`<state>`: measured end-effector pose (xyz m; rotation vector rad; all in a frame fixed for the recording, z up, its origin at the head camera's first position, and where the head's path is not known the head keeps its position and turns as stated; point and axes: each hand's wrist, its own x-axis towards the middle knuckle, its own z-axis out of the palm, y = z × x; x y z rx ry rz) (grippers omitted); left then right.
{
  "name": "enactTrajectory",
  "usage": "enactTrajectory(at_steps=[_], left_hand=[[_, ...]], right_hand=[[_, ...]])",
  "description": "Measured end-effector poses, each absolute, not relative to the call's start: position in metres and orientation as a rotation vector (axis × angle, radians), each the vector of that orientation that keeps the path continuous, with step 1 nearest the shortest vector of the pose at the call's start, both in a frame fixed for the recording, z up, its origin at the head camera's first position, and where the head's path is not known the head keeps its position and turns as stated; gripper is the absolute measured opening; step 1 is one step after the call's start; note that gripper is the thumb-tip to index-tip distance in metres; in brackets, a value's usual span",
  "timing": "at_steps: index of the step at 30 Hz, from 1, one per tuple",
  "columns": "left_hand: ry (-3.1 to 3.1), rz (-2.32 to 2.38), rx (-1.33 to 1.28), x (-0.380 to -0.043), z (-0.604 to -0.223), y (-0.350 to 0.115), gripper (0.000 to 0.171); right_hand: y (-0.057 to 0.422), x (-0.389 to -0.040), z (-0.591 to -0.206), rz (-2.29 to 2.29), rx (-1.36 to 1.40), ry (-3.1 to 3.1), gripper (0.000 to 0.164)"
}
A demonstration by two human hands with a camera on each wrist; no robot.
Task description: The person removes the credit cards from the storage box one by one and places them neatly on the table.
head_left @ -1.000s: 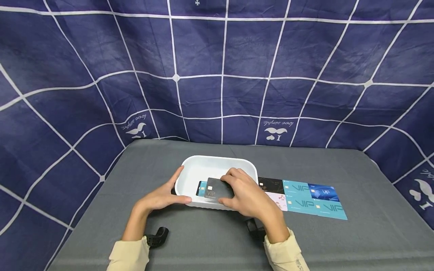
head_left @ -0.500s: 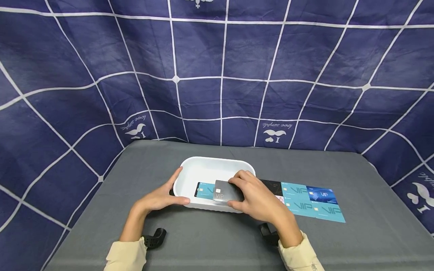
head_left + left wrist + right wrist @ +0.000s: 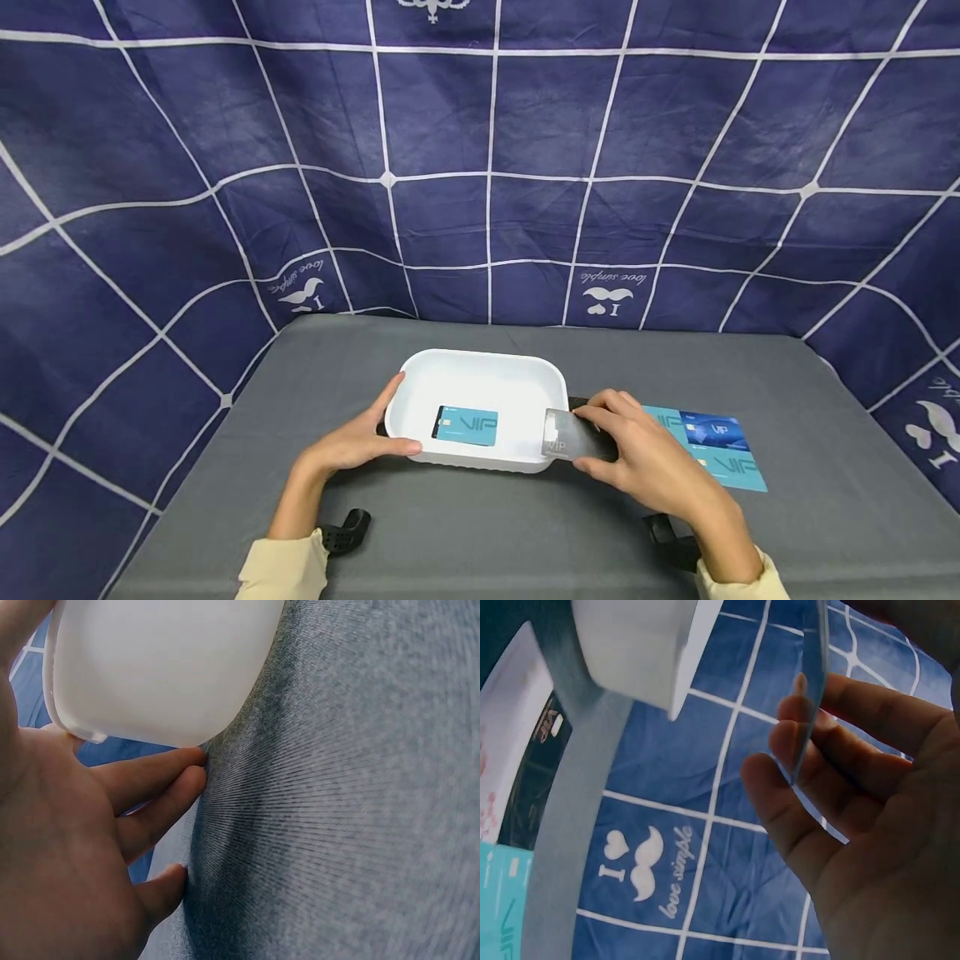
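Note:
My left hand [image 3: 348, 442] grips the left end of a white plastic tray [image 3: 517, 387], thumb on the near rim and index finger along the left rim. In the left wrist view, other fingers [image 3: 161, 776] touch the tray's outer wall near the grey cloth. Inside the tray lies a teal VIP card [image 3: 468, 426], a dark edge showing at its left. My right hand [image 3: 652, 458] pinches a see-through grey VIP card [image 3: 573, 435] between thumb and fingertips, over the tray's right rim. The right wrist view shows this card [image 3: 810, 690] edge-on, raised above the table.
Right of the tray, several cards lie edge to edge: a blue VIP card [image 3: 714, 432], teal VIP cards [image 3: 731, 468], a black card [image 3: 536, 776] and a pink-flowered card [image 3: 510, 697]. My right hand partly covers them in the head view. A blue checked curtain [image 3: 480, 208] hangs behind.
My right hand has moved right with the grey card, from over the tray's middle to its right rim, uncovering the teal card inside. My left hand stays on the tray.

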<state>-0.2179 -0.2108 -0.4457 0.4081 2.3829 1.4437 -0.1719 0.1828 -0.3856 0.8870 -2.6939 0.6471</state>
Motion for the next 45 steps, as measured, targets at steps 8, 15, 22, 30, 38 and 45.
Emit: enactTrajectory(at_steps=[8, 15, 22, 30, 38, 45], left_hand=[[2.392, 1.433, 0.4, -0.218, -0.446, -0.209, 0.114], [2.406, 1.421, 0.394, -0.219, -0.447, -0.21, 0.114], [2.406, 1.417, 0.399, -0.218, -0.446, -0.21, 0.114], [2.414, 1.398, 0.379, -0.218, -0.445, -0.211, 0.114], [2.416, 1.398, 0.383, -0.218, -0.444, -0.21, 0.115], [2.425, 1.383, 0.361, -0.218, -0.444, -0.21, 0.115]], right_hand=[[0.199, -0.17, -0.389, 0.603, 0.876, -2.795, 0.048], [0.214, -0.171, -0.389, 0.592, 0.806, -2.81, 0.047], [0.22, -0.171, -0.391, 0.599, 0.756, -2.842, 0.046], [0.221, -0.173, -0.393, 0.625, 0.796, -2.9, 0.045], [0.219, -0.174, -0.396, 0.608, 0.793, -3.037, 0.048], [0.216, -0.178, -0.406, 0.557, 0.875, -3.005, 0.046]])
